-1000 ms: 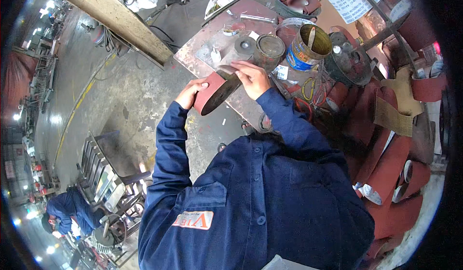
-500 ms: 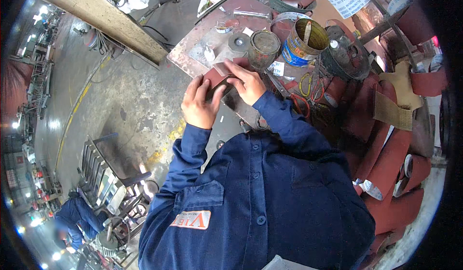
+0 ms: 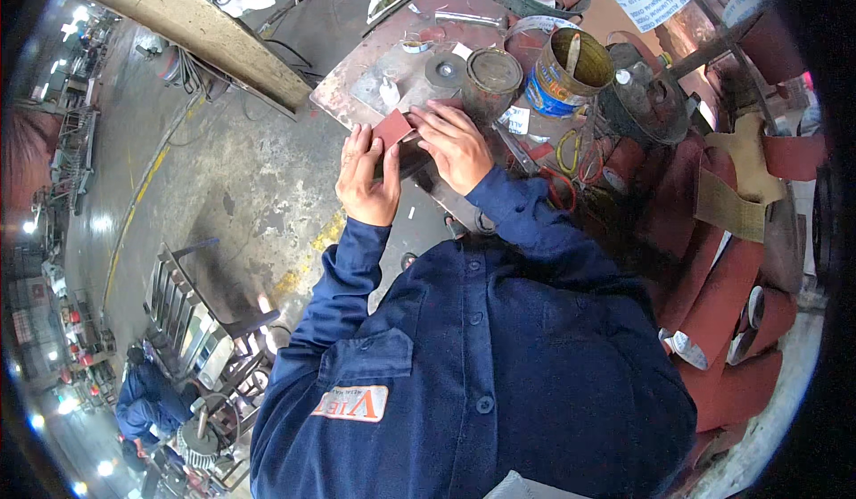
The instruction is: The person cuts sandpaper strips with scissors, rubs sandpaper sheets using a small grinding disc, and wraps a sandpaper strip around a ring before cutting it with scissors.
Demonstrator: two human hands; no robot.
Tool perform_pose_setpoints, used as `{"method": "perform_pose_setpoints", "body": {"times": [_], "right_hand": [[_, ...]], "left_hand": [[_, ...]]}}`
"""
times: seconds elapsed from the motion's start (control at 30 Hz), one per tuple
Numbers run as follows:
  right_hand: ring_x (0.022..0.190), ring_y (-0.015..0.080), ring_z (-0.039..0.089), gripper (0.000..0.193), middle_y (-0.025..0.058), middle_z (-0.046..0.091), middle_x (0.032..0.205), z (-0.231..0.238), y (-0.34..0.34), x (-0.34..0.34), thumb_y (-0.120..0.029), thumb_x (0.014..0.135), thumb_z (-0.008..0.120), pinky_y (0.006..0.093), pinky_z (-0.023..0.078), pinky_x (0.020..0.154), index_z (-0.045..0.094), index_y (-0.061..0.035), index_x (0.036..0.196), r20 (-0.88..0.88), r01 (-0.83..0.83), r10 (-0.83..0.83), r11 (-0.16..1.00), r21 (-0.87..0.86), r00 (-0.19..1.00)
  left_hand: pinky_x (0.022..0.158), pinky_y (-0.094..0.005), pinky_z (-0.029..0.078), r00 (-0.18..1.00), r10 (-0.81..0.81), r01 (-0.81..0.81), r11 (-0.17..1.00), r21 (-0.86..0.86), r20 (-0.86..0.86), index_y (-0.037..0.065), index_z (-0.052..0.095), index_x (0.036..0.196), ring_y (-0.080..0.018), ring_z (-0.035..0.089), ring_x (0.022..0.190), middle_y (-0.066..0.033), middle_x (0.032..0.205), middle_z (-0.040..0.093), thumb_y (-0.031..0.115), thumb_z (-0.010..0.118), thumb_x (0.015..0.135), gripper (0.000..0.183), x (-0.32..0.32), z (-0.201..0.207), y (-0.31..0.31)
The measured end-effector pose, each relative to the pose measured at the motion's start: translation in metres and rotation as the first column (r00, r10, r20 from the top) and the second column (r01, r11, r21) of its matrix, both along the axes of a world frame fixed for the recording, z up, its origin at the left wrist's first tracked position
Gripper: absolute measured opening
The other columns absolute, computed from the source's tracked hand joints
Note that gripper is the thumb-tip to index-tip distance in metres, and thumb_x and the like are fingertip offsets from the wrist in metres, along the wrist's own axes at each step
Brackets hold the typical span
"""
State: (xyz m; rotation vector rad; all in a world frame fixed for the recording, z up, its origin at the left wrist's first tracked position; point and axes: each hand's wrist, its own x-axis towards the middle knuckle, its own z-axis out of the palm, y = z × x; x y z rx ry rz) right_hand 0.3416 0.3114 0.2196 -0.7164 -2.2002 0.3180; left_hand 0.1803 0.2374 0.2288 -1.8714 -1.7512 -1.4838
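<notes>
A dark red sheet of abrasive paper [image 3: 393, 128] sits between both of my hands at the near edge of the metal workbench [image 3: 349, 91]. My left hand [image 3: 367, 178] holds its left side, fingers lying over it. My right hand [image 3: 456, 144] presses on its right side and covers the part beneath. A dark disc under the sheet is mostly hidden by my fingers.
On the bench stand a rusty lidded tin [image 3: 491, 74], an open yellow can [image 3: 566, 69] with a stick in it and a grey disc [image 3: 443, 71]. Red abrasive rolls [image 3: 736, 296] pile at the right. Another person [image 3: 150, 399] in blue crouches at lower left beside a metal rack [image 3: 189, 321].
The wide red sheet held out over the bench edge has been folded down small, and both hands have closed in together over it.
</notes>
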Motion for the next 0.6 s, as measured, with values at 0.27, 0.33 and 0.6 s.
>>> {"method": "perform_pose_setpoints", "body": {"times": [0.27,0.33,0.6], "right_hand": [[0.121,0.0329,0.049,0.050,0.0142,0.051,0.134,0.000,-0.009,0.002,-0.006,0.079,0.060,0.0407,0.037,0.103,0.051,0.0012,0.128,-0.021,-0.035,0.033,0.994,-0.105,0.999],[0.120,0.0322,0.049,0.053,0.0143,0.051,0.134,0.000,-0.016,0.000,-0.005,0.077,0.062,0.0398,0.037,0.104,0.050,0.0007,0.128,-0.080,-0.036,0.027,0.992,-0.124,0.996],[0.121,0.0346,0.045,0.059,0.0149,0.048,0.136,0.007,-0.021,0.002,-0.009,0.073,0.068,0.0404,0.036,0.103,0.050,0.0005,0.129,-0.150,-0.104,0.066,0.959,-0.262,0.986]], "left_hand": [[0.100,-0.0458,0.040,0.972,-0.034,0.012,0.996,-0.094,-0.234,0.006,0.067,0.106,-0.0379,0.054,0.116,-0.0235,0.119,0.059,0.010,0.071,0.074,0.032,-0.001,0.001,0.001],[0.102,-0.0510,0.037,0.975,-0.063,0.034,0.990,-0.136,-0.213,0.008,0.066,0.109,-0.0367,0.052,0.118,-0.0199,0.123,0.058,0.013,0.071,0.074,0.035,-0.005,-0.002,0.002],[0.102,-0.0512,0.034,0.981,-0.085,0.064,0.990,-0.125,-0.174,0.004,0.063,0.111,-0.0368,0.049,0.120,-0.0202,0.125,0.056,0.014,0.069,0.073,0.040,-0.003,-0.003,-0.002]]}}
